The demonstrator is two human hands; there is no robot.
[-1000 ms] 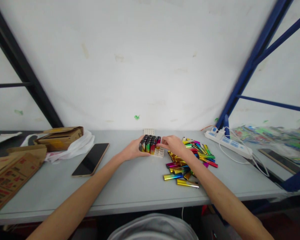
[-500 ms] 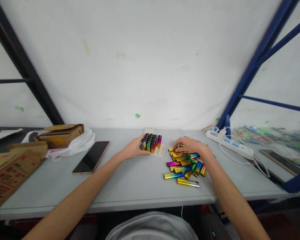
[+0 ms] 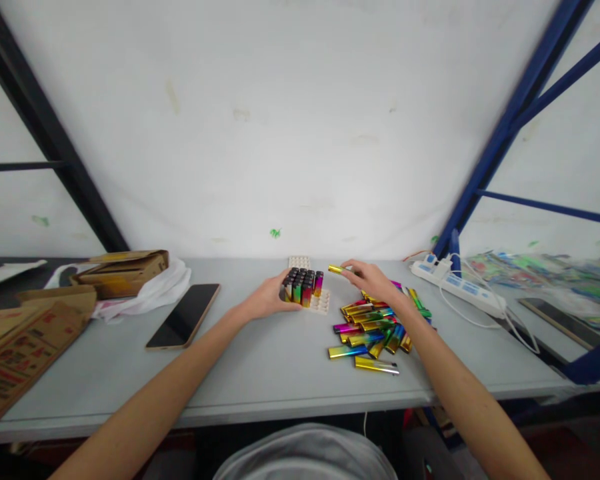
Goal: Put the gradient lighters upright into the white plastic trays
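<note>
While my left hand (image 3: 269, 297) clasps the left side of the black-topped lighters (image 3: 299, 287), upright in a white tray (image 3: 321, 302) on the bench (image 3: 260, 363), a gold lighter (image 3: 335, 269) points leftward, pinched in my right hand (image 3: 373, 280), near a loose pile of shiny lighters (image 3: 373, 327).

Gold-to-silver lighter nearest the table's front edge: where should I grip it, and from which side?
Probably best to pinch the gold-to-silver lighter across its narrow width at mid-body, coming from above and the near side. It lies flat, its length running roughly left to right, and its near long side faces away from the pile of lighters, which crowds its far side.
</note>
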